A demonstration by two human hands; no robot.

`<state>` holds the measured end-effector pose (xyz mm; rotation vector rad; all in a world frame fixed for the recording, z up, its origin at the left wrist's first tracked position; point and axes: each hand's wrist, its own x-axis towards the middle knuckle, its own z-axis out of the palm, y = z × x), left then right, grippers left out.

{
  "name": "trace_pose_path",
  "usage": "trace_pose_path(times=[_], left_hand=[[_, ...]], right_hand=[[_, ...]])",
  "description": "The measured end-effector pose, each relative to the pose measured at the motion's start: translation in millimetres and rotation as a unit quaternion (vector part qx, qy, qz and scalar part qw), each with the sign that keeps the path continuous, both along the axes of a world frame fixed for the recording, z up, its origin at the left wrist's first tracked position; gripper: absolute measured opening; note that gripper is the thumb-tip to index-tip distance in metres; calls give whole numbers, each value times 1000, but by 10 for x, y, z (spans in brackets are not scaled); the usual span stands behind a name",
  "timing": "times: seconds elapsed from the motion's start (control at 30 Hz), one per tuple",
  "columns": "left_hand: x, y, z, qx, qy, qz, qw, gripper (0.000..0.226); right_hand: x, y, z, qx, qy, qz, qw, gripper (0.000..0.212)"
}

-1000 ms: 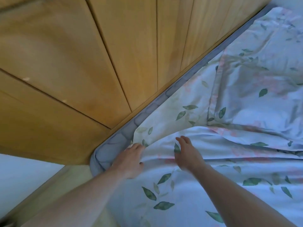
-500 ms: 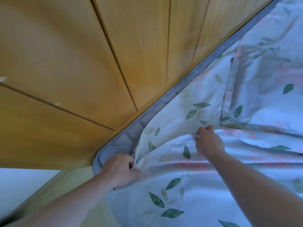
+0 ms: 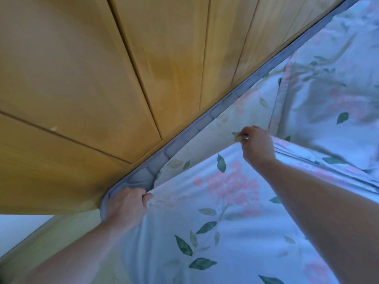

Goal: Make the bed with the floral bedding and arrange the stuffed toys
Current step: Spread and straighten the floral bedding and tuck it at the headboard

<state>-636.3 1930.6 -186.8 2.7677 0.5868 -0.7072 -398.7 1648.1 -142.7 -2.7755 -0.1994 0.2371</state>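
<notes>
- The left hand (image 3: 125,208) is curled tight around the corner of the floral cover (image 3: 215,222), with the thumb pressed against the folded cloth, right at the corner of the bed.
- The right hand (image 3: 257,145) reaches further up the bed and pinches the top edge of the same cover between thumb and fingertips; a small bunch of cloth shows in the pinch.
- Between the two hands the cover's edge runs as a raised line, and the cloth below it looks fairly smooth, pale blue with pink blossoms and green leaves.
- Under the lifted edge a matching floral sheet (image 3: 229,119) shows, its pattern fainter there, lying flat on the bed.
- Just beside the left hand, a grey quilted mattress pad (image 3: 143,177) peeks out at the corner, and its grey edge runs on as a narrow strip along the whole side of the bed.
- That strip lies tight against a wooden panelled wall (image 3: 102,78), honey-coloured, with dark grooves between the boards.
- Up past the right hand a pillow (image 3: 332,99) in the same floral print lies at the head of the bed, touching the upper edge of the cover.
- Both forearms are bare and stretch out from the lower part of the view, the right one crossing over the cover.
- Below the left forearm a wooden bed rail (image 3: 51,232) slants down, with a pale floor (image 3: 18,228) beside it.
</notes>
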Motion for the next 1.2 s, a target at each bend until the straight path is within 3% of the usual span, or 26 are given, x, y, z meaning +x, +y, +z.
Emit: trace_pose_path(times=[0.1,0.17,0.27,0.4,0.57,0.7,0.87,1.2], left_hand=[[-8,-58,-83,25,54,22,998,42],[29,-84,-77,38,41,7,998,37],[132,-190,17,25,-27,-24,999,23],[345,-662,176,-85,-100,-149,980,19],[830,-1446,187,-129,-51,-303,943,63],[1198,-1785,71,-93,48,-304,947,97],[1360,-1941,-199,-42,104,-245,963,123],[1305,-2077,-684,10,67,-226,972,129]], right_hand=[[-236,84,-219,25,122,13,992,14],[-397,141,-316,46,174,20,983,32],[-575,138,-340,68,168,8,983,53],[-778,-291,-308,31,110,-34,993,62],[-864,-1131,-295,-45,161,-79,983,78],[-873,-1558,-342,-85,223,-105,965,86],[-800,-1589,-408,-85,214,-90,969,104],[-305,-1219,-544,-106,199,-12,974,126]])
